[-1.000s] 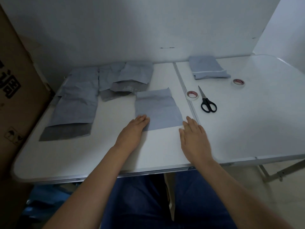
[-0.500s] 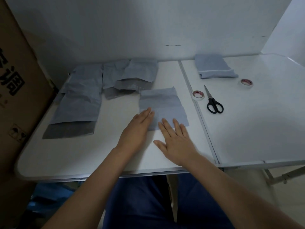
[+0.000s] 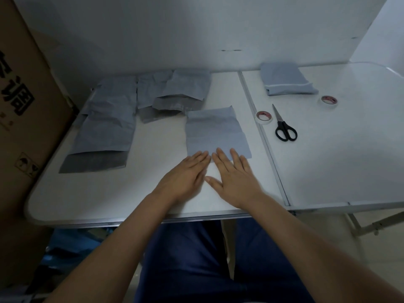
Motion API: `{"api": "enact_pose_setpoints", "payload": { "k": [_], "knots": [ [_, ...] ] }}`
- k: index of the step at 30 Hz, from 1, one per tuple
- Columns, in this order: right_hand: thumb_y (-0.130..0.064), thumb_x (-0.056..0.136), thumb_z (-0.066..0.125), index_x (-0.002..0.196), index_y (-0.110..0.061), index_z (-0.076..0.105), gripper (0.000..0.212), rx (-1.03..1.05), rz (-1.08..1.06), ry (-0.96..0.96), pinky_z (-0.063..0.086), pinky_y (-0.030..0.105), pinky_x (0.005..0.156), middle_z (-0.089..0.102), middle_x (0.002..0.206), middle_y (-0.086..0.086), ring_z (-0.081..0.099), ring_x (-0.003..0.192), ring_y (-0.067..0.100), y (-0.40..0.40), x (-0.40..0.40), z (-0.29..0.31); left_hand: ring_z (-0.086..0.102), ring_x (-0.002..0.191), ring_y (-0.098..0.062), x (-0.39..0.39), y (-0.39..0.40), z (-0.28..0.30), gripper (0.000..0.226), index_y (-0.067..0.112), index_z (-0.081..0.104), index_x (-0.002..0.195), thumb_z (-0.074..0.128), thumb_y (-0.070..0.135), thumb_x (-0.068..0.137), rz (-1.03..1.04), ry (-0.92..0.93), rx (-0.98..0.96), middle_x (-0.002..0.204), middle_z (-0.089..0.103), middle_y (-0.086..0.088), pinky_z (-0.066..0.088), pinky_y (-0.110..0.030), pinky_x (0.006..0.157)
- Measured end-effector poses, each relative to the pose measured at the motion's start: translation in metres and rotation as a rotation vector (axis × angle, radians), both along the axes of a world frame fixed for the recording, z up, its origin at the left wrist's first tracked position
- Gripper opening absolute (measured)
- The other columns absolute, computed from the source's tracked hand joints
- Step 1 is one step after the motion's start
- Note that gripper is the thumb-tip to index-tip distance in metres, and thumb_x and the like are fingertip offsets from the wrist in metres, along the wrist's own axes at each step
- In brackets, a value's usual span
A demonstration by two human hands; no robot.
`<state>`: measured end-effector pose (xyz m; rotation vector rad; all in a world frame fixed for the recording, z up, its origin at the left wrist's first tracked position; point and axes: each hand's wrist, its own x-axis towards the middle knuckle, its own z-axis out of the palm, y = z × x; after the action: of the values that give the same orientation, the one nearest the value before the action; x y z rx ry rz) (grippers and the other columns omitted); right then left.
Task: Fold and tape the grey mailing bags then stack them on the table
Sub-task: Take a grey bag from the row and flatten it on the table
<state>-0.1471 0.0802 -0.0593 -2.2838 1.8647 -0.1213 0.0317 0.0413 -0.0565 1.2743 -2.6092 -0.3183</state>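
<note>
We press the near edge of the grey mailing bag (image 3: 215, 132) flat at mid-table; left hand (image 3: 185, 176) fingers together, right hand (image 3: 235, 179) fingers slightly spread, neither pinching; folding appears in hand; the next move likely calls for the tape roll (image 3: 264, 117) just beside the scissors (image 3: 284, 127).

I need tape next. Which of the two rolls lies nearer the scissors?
The tape roll just left of the scissors; the other roll lies farther right.
</note>
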Motion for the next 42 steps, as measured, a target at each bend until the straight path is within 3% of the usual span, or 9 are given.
{"api": "enact_pose_setpoints", "payload": {
  "k": [12, 19, 24, 29, 33, 36, 39, 42],
  "knots": [
    [-0.07, 0.084, 0.0, 0.154, -0.023, -0.006, 0.084, 0.02, -0.004, 0.016, -0.009, 0.043, 0.12, -0.014, 0.161, -0.006, -0.018, 0.147, 0.024, 0.0, 0.001, 0.002, 0.011, 0.145, -0.001, 0.044, 0.004, 0.006, 0.048, 0.024, 0.027, 0.152, 0.027, 0.033, 0.104, 0.068, -0.032, -0.007, 0.159, 0.017, 0.01, -0.001, -0.015, 0.113],
    [-0.069, 0.08, -0.008, 0.154, -0.024, -0.009, 0.087, 0.023, 0.005, 0.027, -0.009, 0.044, 0.119, -0.017, 0.16, -0.006, -0.02, 0.146, 0.025, -0.001, 0.001, 0.002, 0.028, 0.141, -0.007, 0.031, -0.005, 0.03, 0.044, 0.028, 0.037, 0.147, 0.033, 0.034, 0.103, 0.257, 0.058, 0.014, 0.156, 0.024, 0.014, 0.026, -0.025, 0.112],
    [-0.072, 0.076, -0.014, 0.153, -0.023, -0.01, 0.092, 0.019, 0.007, 0.027, -0.008, 0.045, 0.12, -0.017, 0.16, -0.005, -0.02, 0.146, 0.025, -0.001, 0.001, -0.001, 0.027, 0.142, -0.011, -0.01, -0.037, 0.024, 0.045, 0.025, 0.034, 0.149, 0.032, 0.023, 0.104, 0.179, 0.066, 0.042, 0.157, 0.026, 0.007, 0.021, -0.026, 0.114],
    [-0.07, 0.086, 0.0, 0.152, -0.023, -0.014, 0.083, -0.022, 0.008, -0.046, -0.009, 0.041, 0.12, -0.019, 0.159, -0.007, -0.017, 0.147, 0.021, 0.0, -0.002, -0.002, 0.025, 0.144, -0.013, -0.012, -0.041, -0.002, 0.045, 0.019, 0.037, 0.147, 0.035, 0.03, 0.104, 0.142, 0.074, -0.025, 0.155, 0.031, 0.0, 0.01, -0.019, 0.114],
    [-0.058, 0.086, -0.004, 0.153, -0.019, -0.004, 0.078, -0.137, -0.057, -0.164, -0.011, 0.037, 0.118, -0.009, 0.161, -0.004, -0.009, 0.148, 0.015, -0.004, 0.0, 0.004, 0.03, 0.142, -0.017, -0.011, -0.042, -0.005, 0.043, 0.017, 0.042, 0.145, 0.04, 0.028, 0.103, 0.13, 0.096, -0.073, 0.152, 0.036, -0.002, 0.013, -0.021, 0.114],
    [-0.046, 0.096, 0.002, 0.154, -0.012, 0.009, 0.067, -0.192, -0.061, -0.154, -0.003, 0.04, 0.12, 0.009, 0.161, 0.004, 0.003, 0.149, 0.019, -0.023, 0.006, 0.012, 0.03, 0.142, -0.018, -0.011, -0.041, -0.006, 0.043, 0.017, 0.042, 0.144, 0.041, 0.028, 0.102, 0.126, 0.101, -0.068, 0.152, 0.036, -0.004, 0.016, -0.025, 0.116],
    [-0.03, 0.105, 0.02, 0.153, -0.011, 0.01, 0.053, -0.156, -0.043, -0.115, 0.002, 0.036, 0.12, 0.011, 0.161, 0.005, 0.007, 0.149, 0.021, -0.048, 0.01, 0.009, 0.028, 0.143, -0.019, -0.011, -0.042, -0.007, 0.044, 0.017, 0.041, 0.145, 0.039, 0.029, 0.103, 0.126, 0.093, -0.051, 0.153, 0.035, -0.005, 0.019, -0.03, 0.118],
    [-0.038, 0.103, 0.01, 0.154, -0.014, 0.008, 0.056, -0.109, -0.048, -0.03, 0.003, 0.038, 0.12, 0.007, 0.162, 0.001, 0.004, 0.149, 0.022, -0.061, 0.005, -0.002, 0.028, 0.143, -0.02, -0.013, -0.042, -0.007, 0.045, 0.016, 0.039, 0.146, 0.037, 0.029, 0.103, 0.126, 0.079, -0.067, 0.153, 0.034, -0.006, 0.02, -0.031, 0.118]
  ]
}}
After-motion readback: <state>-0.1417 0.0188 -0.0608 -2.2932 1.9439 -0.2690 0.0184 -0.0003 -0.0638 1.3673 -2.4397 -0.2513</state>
